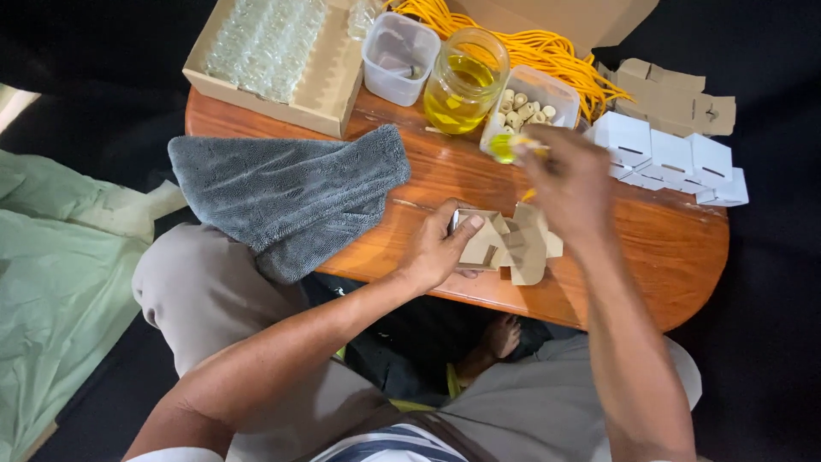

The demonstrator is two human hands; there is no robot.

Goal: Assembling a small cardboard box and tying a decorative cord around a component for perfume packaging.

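Left hand (440, 248) at centre frame, its grip closed around a small brown cardboard box (506, 245) with flaps open, pressing it on the wooden desk (667, 248). Right hand (569, 180) just above, fingers pinched on a small yellowish item (510, 147), blurred. Behind it a tub of corks (532, 101) and a jar of yellow liquid (463, 81); white boxes (671, 158) at right, grey towel (286, 192) at left.

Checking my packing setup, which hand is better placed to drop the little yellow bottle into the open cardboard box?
Probably the right hand: it holds the small yellow bottle just above the open cardboard box, while the left hand is busy steadying that box.
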